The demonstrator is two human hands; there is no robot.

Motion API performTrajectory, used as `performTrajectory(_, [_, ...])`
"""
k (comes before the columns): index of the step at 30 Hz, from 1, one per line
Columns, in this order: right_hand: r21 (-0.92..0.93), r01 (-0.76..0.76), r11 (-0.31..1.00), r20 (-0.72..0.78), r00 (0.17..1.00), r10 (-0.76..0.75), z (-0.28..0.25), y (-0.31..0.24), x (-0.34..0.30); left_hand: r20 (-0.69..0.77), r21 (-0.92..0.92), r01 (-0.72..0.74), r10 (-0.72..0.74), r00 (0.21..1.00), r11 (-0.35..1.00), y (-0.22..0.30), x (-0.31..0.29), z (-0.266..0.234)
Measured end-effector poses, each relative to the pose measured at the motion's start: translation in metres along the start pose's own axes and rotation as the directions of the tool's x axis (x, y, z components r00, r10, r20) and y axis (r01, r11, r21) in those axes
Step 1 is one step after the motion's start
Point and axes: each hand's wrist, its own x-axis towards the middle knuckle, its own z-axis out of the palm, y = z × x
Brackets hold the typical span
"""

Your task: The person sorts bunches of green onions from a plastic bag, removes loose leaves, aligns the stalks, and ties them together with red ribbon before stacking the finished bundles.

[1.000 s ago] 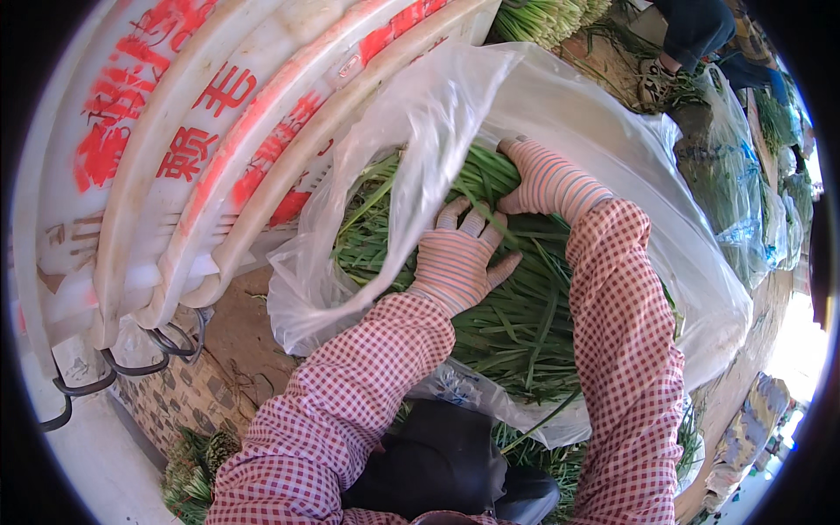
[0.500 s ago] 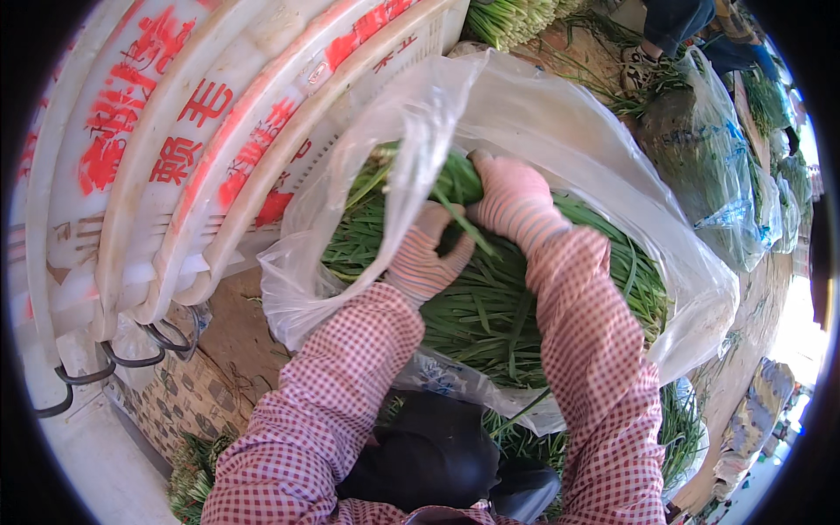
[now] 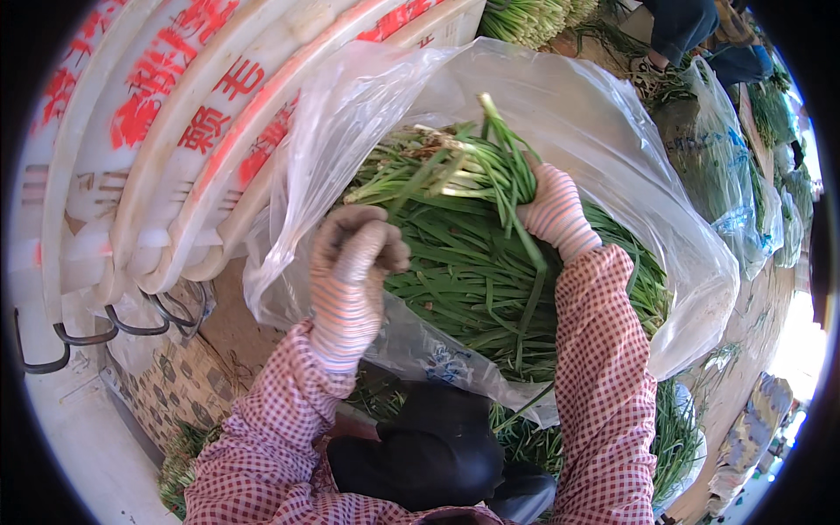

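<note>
Inside a large clear plastic bag lies a thick layer of garlic chives. My right hand, in a striped glove, is closed round a bundle of garlic chives at the bag's far side. The bundle's pale stem ends point left, and a few stalks stick up or hang loose. My left hand, in a matching soiled glove, is over the bag's near left edge. Its fingers are loosely curled in and nothing shows in them. The tips of my right fingers are hidden behind the bundle.
White plastic panels with red markings stand at the left, with black metal loops below. More chives are heaped at the far side. Filled plastic bags and a person's legs are at the right.
My left hand has come away from the chives and drawn back to the left. My right hand has moved slightly right, and the bundle's pale stem ends now show above the bag's contents.
</note>
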Motion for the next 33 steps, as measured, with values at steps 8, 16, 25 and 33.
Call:
performTrajectory(8, [0.023,0.314,0.949,-0.234,0.925,-0.300,-0.004,0.008,-0.052,0.013,0.095,-0.301,0.301,0.954,0.949,0.010,-0.015,0.015])
performTrajectory(16, [-0.299,0.520,0.800,-0.275,0.756,-0.594,-0.005,0.010,-0.097,0.267,0.598,0.168,-0.392,0.880,0.784,0.033,0.035,0.020])
performTrajectory(25, [-0.450,0.126,0.884,-0.233,0.939,-0.253,-0.015,-0.043,-0.157,0.252,0.800,0.266,-0.703,0.665,0.538,-0.023,0.049,0.031])
performTrajectory(33, [0.948,-0.246,-0.204,0.301,0.901,0.313,0.056,-0.067,-0.197,0.313,0.873,0.066,-0.659,0.683,0.483,-0.031,0.027,0.049])
